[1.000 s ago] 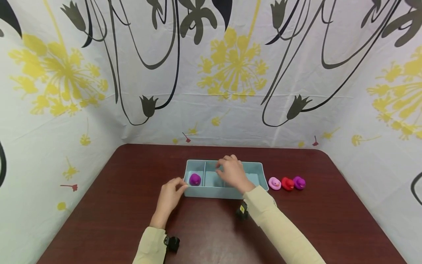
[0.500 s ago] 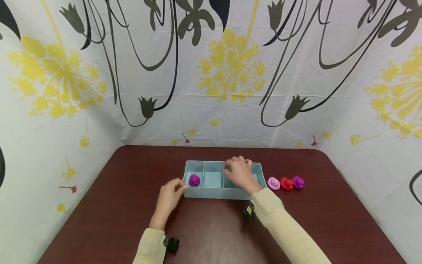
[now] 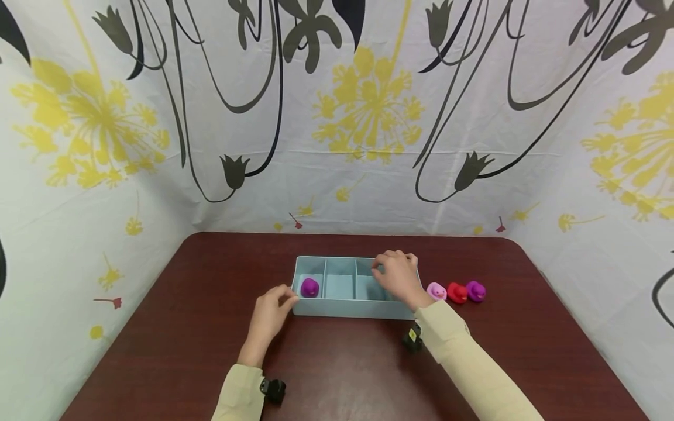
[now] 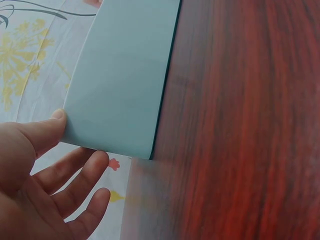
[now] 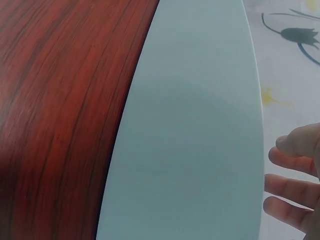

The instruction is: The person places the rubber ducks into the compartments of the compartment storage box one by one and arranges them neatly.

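Note:
A light-blue divided box (image 3: 344,309) stands on the table, with a purple rubber duck (image 3: 309,287) in its leftmost compartment. At the box's front left corner, my left hand (image 3: 270,313) holds on, thumb on the front wall and fingers against the end wall, as the left wrist view shows. Over the right part of the box hovers my right hand (image 3: 399,278), its fingers loosely bent and nothing visible between them. The right wrist view has that hand's fingers (image 5: 292,192) beyond the front wall's rim. My right hand hides part of the rightmost compartment.
Right of the box sit a pink rubber duck (image 3: 436,291), a red rubber duck (image 3: 457,293) and a second purple rubber duck (image 3: 476,291) in a row. The dark red-brown table (image 3: 337,368) is backed by a white patterned cloth (image 3: 379,199).
My right hand has moved rightward over the box, from the second compartment towards the right end, uncovering the middle compartments. My left hand has stayed at the corner.

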A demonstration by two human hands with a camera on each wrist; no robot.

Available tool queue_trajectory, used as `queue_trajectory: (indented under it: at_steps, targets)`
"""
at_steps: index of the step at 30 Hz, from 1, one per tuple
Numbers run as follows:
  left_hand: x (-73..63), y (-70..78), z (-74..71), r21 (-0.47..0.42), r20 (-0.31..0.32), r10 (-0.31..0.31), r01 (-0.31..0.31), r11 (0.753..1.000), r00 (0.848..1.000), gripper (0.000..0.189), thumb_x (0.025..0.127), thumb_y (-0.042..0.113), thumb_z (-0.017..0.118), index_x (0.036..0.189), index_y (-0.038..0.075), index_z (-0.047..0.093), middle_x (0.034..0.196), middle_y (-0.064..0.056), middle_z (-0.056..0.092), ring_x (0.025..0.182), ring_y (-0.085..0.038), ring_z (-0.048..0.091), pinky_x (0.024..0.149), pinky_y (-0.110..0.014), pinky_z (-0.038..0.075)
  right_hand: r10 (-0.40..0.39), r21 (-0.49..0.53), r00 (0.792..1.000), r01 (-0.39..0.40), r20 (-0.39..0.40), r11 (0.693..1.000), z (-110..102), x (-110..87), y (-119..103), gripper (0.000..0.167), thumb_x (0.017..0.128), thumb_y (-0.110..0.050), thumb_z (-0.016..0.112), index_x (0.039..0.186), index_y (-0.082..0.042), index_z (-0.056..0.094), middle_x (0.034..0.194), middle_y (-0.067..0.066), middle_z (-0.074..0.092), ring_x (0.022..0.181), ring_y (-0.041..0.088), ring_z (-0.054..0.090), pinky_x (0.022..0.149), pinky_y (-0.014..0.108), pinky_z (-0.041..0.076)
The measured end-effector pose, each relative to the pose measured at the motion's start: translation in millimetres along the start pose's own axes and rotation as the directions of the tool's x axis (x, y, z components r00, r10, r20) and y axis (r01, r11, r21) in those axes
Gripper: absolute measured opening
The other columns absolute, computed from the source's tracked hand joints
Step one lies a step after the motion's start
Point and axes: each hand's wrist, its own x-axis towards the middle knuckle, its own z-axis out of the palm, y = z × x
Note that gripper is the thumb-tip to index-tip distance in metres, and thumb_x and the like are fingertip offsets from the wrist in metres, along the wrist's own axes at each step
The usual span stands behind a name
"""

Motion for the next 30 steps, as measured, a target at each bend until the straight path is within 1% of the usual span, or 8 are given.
queue_trajectory:
  at_steps: [5,8,12,15,20,27,28,30]
  targets:
    - [-0.1,-0.5,0.0,-0.003,0.001,0.006,-0.006,1.0,1.0,0.009,0.088,0.022,0.069,0.089,0.014,0.067,0.089,-0.001,0.067,0.076,-0.014,0.056,0.073,-0.033,0.052,0.013,0.018,1.0,-0.012,-0.029,1.0,-2,-4.2,10,0.006,0.086,-0.016,0.069,0.09,-0.014,0.072,0.098,0.005,0.066,0.094,0.026,0.055,0.091,0.058,0.029]
    - [-0.5,-1.1,0.2,-0.008,-0.005,0.01,-0.01,1.0,1.0,0.009,0.087,0.022,0.069,0.088,0.013,0.066,0.088,0.0,0.066,0.075,-0.014,0.056,0.072,-0.034,0.052,0.005,0.016,0.999,-0.004,-0.053,1.0,-3,-5.3,14,0.006,0.085,-0.015,0.069,0.089,-0.013,0.072,0.098,0.006,0.065,0.095,0.028,0.056,0.087,0.055,0.036]
    - [-0.5,-1.6,0.7,-0.008,-0.006,0.003,-0.003,1.0,1.0,0.007,0.087,0.021,0.069,0.087,0.015,0.066,0.089,0.0,0.066,0.076,-0.015,0.056,0.073,-0.035,0.053,-0.031,0.012,0.996,0.032,-0.087,0.999,-5,-5.8,18,0.006,0.084,-0.015,0.071,0.088,-0.011,0.072,0.095,0.008,0.065,0.092,0.029,0.058,0.079,0.05,0.046]
    - [0.1,-1.8,1.3,-0.003,-0.001,0.005,-0.005,1.0,1.0,0.007,0.088,0.021,0.069,0.087,0.015,0.066,0.089,0.0,0.066,0.077,-0.015,0.056,0.074,-0.035,0.053,-0.04,0.02,0.995,0.042,-0.092,0.999,-7,-7.4,21,0.007,0.084,-0.015,0.071,0.089,-0.009,0.072,0.093,0.009,0.065,0.09,0.028,0.058,0.076,0.048,0.049]
    - [0.7,-1.7,1.0,-0.011,0.001,0.009,-0.009,1.0,1.0,0.009,0.088,0.022,0.069,0.087,0.014,0.067,0.088,0.0,0.065,0.076,-0.015,0.055,0.073,-0.035,0.053,-0.031,0.014,0.996,0.032,-0.089,0.999,-14,-11.4,26,0.009,0.085,-0.015,0.07,0.089,-0.008,0.072,0.093,0.009,0.065,0.089,0.028,0.057,0.074,0.046,0.05]
    - [0.1,-1.8,1.4,-0.03,0.019,-0.008,0.009,1.0,1.0,0.009,0.087,0.022,0.069,0.089,0.014,0.067,0.088,0.0,0.065,0.077,-0.015,0.056,0.076,-0.035,0.053,0.006,0.038,0.997,-0.003,-0.081,0.999,-25,-23.2,37,0.008,0.084,-0.012,0.072,0.09,-0.007,0.072,0.093,0.009,0.063,0.088,0.027,0.056,0.071,0.041,0.051]
    - [0.2,-2.0,1.2,-0.024,0.018,0.001,-0.001,1.0,1.0,0.008,0.088,0.021,0.069,0.089,0.014,0.067,0.088,0.0,0.065,0.077,-0.015,0.056,0.075,-0.035,0.053,0.008,0.037,0.997,-0.005,-0.082,0.999,-26,-24.8,39,0.008,0.084,-0.012,0.071,0.09,-0.007,0.072,0.092,0.009,0.063,0.088,0.026,0.056,0.07,0.04,0.051]
    - [0.6,-1.3,0.6,-0.021,0.016,0.002,-0.001,1.0,1.0,0.008,0.087,0.021,0.07,0.089,0.014,0.067,0.089,-0.001,0.065,0.078,-0.016,0.056,0.076,-0.036,0.053,0.016,0.03,0.996,-0.013,-0.09,0.999,-29,-27.4,43,0.007,0.085,-0.012,0.071,0.09,-0.008,0.072,0.091,0.009,0.063,0.084,0.025,0.054,0.066,0.038,0.049]
